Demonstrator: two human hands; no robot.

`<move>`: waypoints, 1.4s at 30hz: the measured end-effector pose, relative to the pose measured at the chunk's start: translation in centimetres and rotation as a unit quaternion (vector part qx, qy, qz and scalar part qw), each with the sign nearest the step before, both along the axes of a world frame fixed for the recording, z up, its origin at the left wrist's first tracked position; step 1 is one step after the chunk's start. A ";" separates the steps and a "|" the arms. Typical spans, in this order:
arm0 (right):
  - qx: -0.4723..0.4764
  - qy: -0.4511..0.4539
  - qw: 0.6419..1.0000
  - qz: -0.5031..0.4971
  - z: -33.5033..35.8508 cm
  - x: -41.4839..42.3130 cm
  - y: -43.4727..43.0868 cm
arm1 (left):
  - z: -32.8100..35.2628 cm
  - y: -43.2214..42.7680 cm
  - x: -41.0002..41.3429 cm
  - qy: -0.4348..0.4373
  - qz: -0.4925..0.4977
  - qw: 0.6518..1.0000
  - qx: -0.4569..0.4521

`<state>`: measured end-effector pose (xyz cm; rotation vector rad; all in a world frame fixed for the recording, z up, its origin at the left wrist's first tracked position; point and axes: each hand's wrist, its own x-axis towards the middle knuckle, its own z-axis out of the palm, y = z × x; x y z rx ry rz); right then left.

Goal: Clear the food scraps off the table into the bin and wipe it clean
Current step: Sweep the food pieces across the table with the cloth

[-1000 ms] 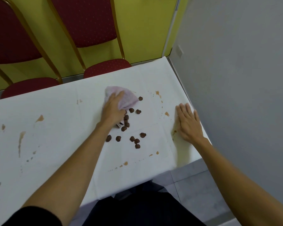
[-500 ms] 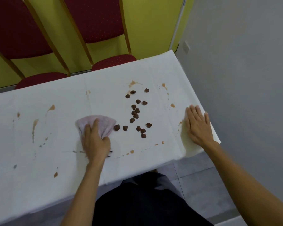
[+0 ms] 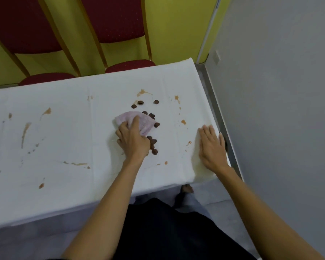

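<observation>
A white-covered table (image 3: pixel 64 139) carries several small brown food scraps (image 3: pixel 156 101) and tan smears (image 3: pixel 25 130). My left hand (image 3: pixel 133 139) presses a pale pink cloth (image 3: pixel 139 121) flat onto the table, right among the scraps; some scraps lie against the cloth's right edge and beside my knuckles. My right hand (image 3: pixel 212 145) rests flat, fingers straight, on the table's right end near the edge. No bin is in view.
Two red chairs (image 3: pixel 128 63) with gold frames stand tucked behind the table's far edge against a yellow wall. A grey wall (image 3: pixel 280 109) runs close along the table's right end. My legs and a foot (image 3: pixel 186 190) show below the near edge.
My left hand has slid the pink cloth from the near-left part of the table back to the right and away from me, into the scraps. My right hand stays flat at the right end.
</observation>
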<state>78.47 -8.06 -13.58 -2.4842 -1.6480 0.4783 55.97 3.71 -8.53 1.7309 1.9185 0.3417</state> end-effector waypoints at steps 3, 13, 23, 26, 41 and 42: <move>0.016 0.001 0.999 0.046 0.0 1.5 -0.4 | 1.0 4.2 0.4 0.035 0.045 0.998 0.038; 0.084 -0.039 0.986 0.136 -2.2 3.6 -1.5 | -0.3 12.5 2.3 0.107 0.015 0.994 -0.004; 0.073 -0.037 0.984 0.158 -2.1 4.1 -1.5 | -0.1 5.9 5.3 0.103 -0.117 0.987 -0.027; 0.079 -0.033 0.984 0.159 -2.1 4.2 -1.5 | 1.1 6.7 5.4 0.105 -0.095 0.990 -0.005; 0.101 -0.037 0.981 0.160 -2.1 4.2 -1.6 | 0.1 5.4 6.8 0.148 -0.314 0.938 0.020; 0.101 -0.034 0.981 0.159 -2.1 4.2 -1.6 | 0.2 4.4 6.1 0.137 -0.321 0.937 0.018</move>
